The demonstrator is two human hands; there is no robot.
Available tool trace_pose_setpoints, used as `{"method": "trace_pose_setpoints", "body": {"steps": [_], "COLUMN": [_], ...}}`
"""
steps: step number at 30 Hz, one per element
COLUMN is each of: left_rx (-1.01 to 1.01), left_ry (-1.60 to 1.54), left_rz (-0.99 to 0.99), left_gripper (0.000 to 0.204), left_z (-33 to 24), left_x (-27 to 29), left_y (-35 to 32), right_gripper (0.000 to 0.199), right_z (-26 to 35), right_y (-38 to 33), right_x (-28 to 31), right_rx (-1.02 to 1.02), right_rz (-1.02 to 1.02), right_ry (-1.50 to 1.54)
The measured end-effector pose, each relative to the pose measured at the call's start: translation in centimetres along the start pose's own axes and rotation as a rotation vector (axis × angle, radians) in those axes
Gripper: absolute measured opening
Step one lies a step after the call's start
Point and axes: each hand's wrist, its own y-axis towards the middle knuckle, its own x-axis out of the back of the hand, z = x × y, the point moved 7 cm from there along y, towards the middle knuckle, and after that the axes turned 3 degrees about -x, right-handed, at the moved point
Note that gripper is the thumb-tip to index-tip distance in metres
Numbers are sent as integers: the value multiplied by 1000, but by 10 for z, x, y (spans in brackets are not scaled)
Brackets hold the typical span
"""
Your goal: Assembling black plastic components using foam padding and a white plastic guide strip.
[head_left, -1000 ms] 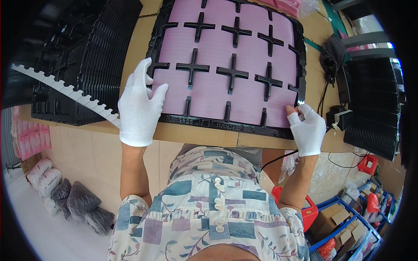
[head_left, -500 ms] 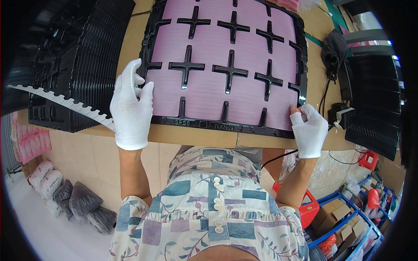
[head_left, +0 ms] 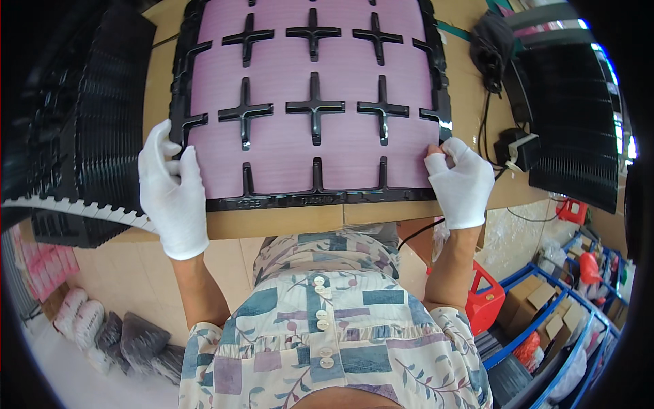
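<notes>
On brown tabletop (head_left: pixel 286 223), blk tray (head_left: pixel 279 202) w/ pink lining (head_left: pixel 279 140) is being flanked: L edge by spread L hand (head_left: pixel 175 198), near R corner by curled R hand (head_left: pixel 463 184). R pinch can't be told.

The tray (head_left: pixel 315 108) is made of glossy plastic; within it matt, foam-like sheeting (head_left: pixel 349 146) is seen, beside it cloth gloves (head_left: pixel 176 204).

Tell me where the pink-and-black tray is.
The tray is at upper centre in the head view, on the brown table, between the left hand and right hand.
</notes>
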Motion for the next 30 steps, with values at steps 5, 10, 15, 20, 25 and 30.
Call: {"method": "trace_pose_setpoints", "body": {"steps": [5,10,15,20,25,30], "left_rx": [-45,-60,-77,-103,-80,-111], "left_ry": [1,11,33,82,63,107], "left_rz": [7,-6,-22,-27,-12,-21], "left_gripper": [45,45,45,44,42,42], "left_z": [-2,-1,1,0,-5,-1], "left_x": [-6,-4,-5,-7,-6,-7], "left_y": [0,1,2,-1,-1,-1], "right_gripper": [21,25,19,16,15,17], "right_z": [-6,-2,-2,2,2,2], "right_y": [1,-1,0,-2,1,1], "right_x": [-1,-2,-3,-2,-2,-3], "right_rx": [-29,26,39,32,30,25], "right_rz": [-10,-28,-29,-49,-79,-73], "right_ry": [-34,15,-59,-103,-127,-117]}}
